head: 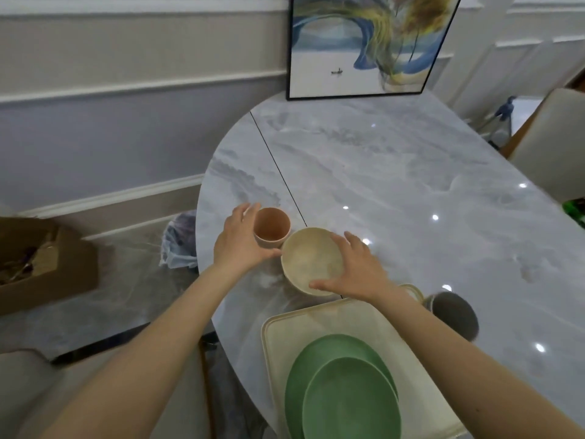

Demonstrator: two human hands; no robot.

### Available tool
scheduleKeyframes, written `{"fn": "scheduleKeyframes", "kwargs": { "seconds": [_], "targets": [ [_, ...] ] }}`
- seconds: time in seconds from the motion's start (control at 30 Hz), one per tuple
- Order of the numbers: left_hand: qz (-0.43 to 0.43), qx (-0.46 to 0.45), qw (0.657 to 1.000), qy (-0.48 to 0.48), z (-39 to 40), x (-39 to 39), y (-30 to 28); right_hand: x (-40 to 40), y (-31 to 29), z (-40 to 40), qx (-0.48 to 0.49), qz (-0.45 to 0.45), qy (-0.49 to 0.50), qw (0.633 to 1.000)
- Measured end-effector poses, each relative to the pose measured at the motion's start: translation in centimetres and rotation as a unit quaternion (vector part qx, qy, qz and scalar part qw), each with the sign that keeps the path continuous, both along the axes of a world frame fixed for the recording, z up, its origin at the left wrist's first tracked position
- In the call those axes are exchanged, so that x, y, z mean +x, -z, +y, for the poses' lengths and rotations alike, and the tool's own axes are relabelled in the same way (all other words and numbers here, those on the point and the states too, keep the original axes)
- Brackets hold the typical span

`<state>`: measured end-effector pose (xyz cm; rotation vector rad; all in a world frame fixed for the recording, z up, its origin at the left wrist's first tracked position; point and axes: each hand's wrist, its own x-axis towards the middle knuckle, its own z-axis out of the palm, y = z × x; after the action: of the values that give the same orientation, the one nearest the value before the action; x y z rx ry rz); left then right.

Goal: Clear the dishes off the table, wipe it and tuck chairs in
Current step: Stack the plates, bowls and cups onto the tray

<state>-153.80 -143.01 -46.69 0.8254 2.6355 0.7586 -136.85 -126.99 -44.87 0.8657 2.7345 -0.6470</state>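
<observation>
Two green plates (345,391) stacked on the cream tray (408,337) at the counter (395,172) edge. Beyond them, left hand (237,245) curls its grip round the peach cup (271,228), right hand (357,270) clasps the cream bowl (310,259) beside it.

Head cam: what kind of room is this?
Probably a home dining area: a marble-look dining table with dishes on a tray, an upholstered chair beside it, and a framed painting against the panelled wall.
</observation>
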Motion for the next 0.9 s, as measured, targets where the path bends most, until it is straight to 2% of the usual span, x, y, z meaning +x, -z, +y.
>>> {"fn": "scheduleKeyframes", "kwargs": {
  "seconds": [0.23, 0.5, 0.63, 0.9],
  "targets": [
    [-0.026, 0.059, 0.997, 0.043, 0.9, -1.2, 1.8, -2.9, 3.1, -0.3, 0.042, -0.103, -0.052, 0.992],
    [-0.037, 0.102, 0.994, 0.026, 0.8, -1.3, 2.2, -3.9, 3.1, -0.1, 0.032, -0.143, -0.055, 0.988],
    [-0.046, 0.115, 0.992, 0.013, 0.7, -1.0, 2.0, -4.0, 3.3, -0.5, 0.039, -0.129, -0.056, 0.989],
    [-0.055, 0.139, 0.987, -0.05, -0.4, 0.1, 1.3, -3.3, 3.4, -0.9, 0.044, -0.045, -0.048, 0.997]
  ]
}}
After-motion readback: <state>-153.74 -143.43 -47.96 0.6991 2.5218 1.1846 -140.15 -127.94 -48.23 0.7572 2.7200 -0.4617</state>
